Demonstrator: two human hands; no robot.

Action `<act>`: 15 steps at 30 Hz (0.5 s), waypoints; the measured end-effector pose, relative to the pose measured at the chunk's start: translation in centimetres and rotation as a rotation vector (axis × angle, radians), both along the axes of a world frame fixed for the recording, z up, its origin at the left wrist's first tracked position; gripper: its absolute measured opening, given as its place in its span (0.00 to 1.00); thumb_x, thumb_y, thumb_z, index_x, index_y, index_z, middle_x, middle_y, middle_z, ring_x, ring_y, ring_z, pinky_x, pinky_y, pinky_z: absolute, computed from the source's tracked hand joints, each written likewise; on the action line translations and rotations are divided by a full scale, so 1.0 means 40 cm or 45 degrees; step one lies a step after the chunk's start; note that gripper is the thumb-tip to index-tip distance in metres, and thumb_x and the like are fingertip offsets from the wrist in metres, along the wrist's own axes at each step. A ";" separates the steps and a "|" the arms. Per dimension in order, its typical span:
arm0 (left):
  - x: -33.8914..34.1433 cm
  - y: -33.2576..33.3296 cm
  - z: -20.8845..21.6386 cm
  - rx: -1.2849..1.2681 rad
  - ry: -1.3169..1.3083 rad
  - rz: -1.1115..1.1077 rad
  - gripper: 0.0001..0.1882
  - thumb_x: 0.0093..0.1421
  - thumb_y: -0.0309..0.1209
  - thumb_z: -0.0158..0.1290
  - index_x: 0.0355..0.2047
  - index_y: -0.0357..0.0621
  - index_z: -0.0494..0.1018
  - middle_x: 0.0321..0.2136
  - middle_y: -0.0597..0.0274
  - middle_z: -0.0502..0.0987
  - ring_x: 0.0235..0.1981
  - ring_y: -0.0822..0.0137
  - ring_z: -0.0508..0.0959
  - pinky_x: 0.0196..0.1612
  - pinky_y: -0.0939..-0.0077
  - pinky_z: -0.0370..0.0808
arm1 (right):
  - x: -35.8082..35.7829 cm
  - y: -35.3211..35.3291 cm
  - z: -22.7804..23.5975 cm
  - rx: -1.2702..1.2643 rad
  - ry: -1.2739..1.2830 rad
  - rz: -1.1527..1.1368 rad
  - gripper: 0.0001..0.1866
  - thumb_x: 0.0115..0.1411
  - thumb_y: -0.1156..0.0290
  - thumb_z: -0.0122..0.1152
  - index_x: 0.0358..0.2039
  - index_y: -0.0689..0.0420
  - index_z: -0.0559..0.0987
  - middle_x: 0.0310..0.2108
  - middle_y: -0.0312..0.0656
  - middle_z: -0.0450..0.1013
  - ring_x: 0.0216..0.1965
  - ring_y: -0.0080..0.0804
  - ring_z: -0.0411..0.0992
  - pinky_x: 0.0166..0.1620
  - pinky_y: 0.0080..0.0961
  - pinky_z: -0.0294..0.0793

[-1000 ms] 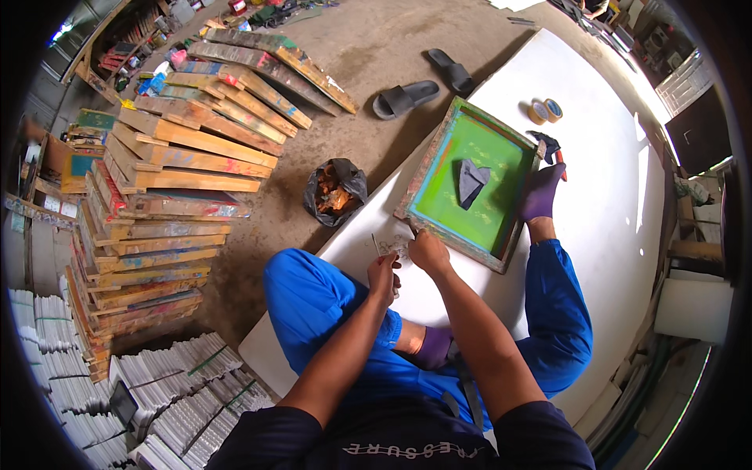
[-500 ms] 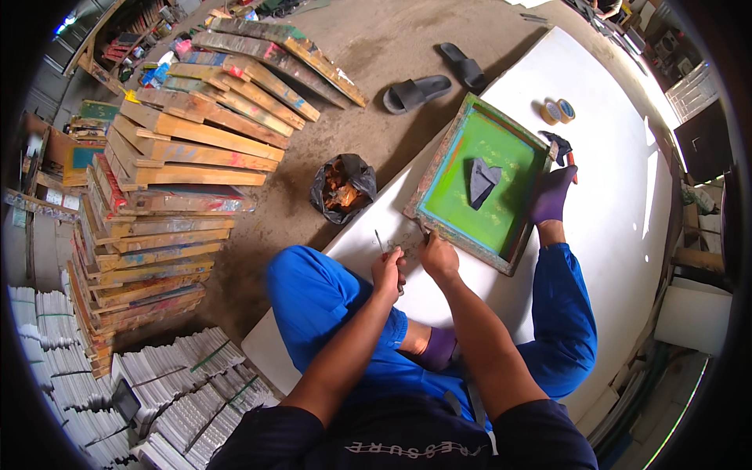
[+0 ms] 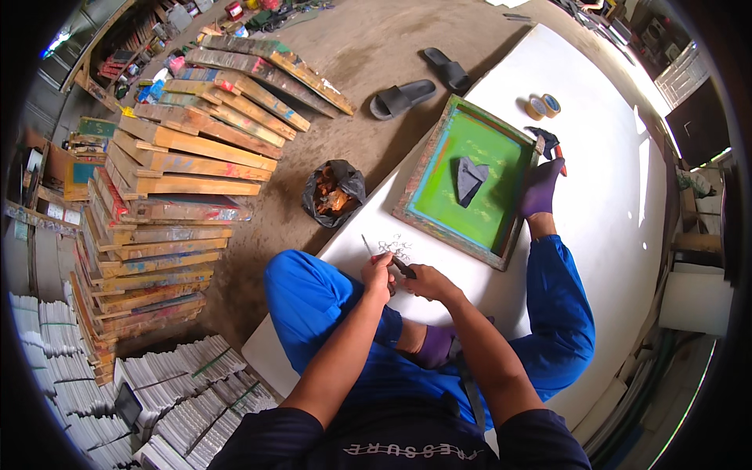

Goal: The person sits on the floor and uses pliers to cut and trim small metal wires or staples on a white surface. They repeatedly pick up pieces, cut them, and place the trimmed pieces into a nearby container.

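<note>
My left hand (image 3: 378,274) is closed around a screwdriver (image 3: 366,244), whose thin metal shaft points up and away from me. Just to the right, my right hand (image 3: 431,283) grips a dark-handled tool (image 3: 403,268), perhaps pliers; its far end meets my left fingers. Small bent metal bits (image 3: 394,247), like staples, lie scattered on the white board (image 3: 603,196) beyond both hands. Past them rests a screen-printing frame (image 3: 450,241) with a worn wooden rim and green mesh. A crumpled grey cloth (image 3: 471,180) lies on the mesh.
By my right foot (image 3: 540,188) lies a tool with orange-red handles (image 3: 559,160). Farther off stand two tape rolls (image 3: 544,106). On the floor are black slides (image 3: 403,99), a black bag of scraps (image 3: 334,193), stacked wooden frames (image 3: 196,164) and bundled white sheets (image 3: 176,368).
My right hand has left the frame's near corner and come down beside my left hand, with the dark tool now showing in it. The whole scene has shifted slightly left.
</note>
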State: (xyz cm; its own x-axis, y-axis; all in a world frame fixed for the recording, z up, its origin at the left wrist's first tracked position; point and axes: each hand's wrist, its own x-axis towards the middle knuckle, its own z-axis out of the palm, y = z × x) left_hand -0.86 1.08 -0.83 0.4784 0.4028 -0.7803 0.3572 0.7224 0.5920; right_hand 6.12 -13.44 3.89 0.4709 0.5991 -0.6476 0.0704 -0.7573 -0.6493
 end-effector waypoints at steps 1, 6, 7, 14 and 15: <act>0.000 -0.001 -0.003 0.033 0.004 0.021 0.11 0.62 0.38 0.63 0.34 0.45 0.76 0.26 0.66 0.75 0.12 0.73 0.67 0.14 0.72 0.63 | 0.009 0.004 0.034 -0.044 0.190 -0.021 0.22 0.64 0.55 0.59 0.45 0.62 0.79 0.30 0.51 0.79 0.29 0.38 0.81 0.30 0.34 0.79; 0.013 -0.008 0.029 0.130 0.098 0.011 0.14 0.60 0.38 0.66 0.33 0.44 0.74 0.25 0.65 0.73 0.11 0.73 0.65 0.13 0.75 0.61 | 0.048 -0.045 -0.028 0.258 0.508 -0.538 0.23 0.69 0.54 0.58 0.50 0.63 0.73 0.37 0.47 0.79 0.32 0.36 0.81 0.27 0.32 0.81; 0.013 -0.011 0.033 0.129 0.077 0.005 0.15 0.60 0.39 0.66 0.32 0.44 0.74 0.25 0.65 0.73 0.10 0.73 0.65 0.13 0.75 0.61 | 0.064 -0.055 -0.023 0.301 0.587 -0.621 0.25 0.69 0.53 0.58 0.52 0.63 0.72 0.38 0.49 0.79 0.33 0.37 0.82 0.28 0.33 0.82; 0.011 -0.022 0.011 0.177 0.099 -0.131 0.20 0.58 0.46 0.66 0.37 0.44 0.74 0.28 0.65 0.74 0.13 0.72 0.65 0.15 0.73 0.61 | 0.156 -0.054 -0.004 0.296 0.689 -0.792 0.25 0.70 0.53 0.57 0.55 0.61 0.70 0.42 0.54 0.79 0.37 0.46 0.82 0.32 0.45 0.84; 0.013 -0.022 0.006 0.186 0.102 -0.135 0.20 0.58 0.47 0.66 0.37 0.44 0.74 0.28 0.65 0.74 0.13 0.72 0.65 0.14 0.73 0.60 | 0.164 -0.053 -0.001 0.287 0.692 -0.788 0.25 0.70 0.53 0.57 0.55 0.61 0.70 0.42 0.55 0.79 0.37 0.47 0.82 0.33 0.46 0.84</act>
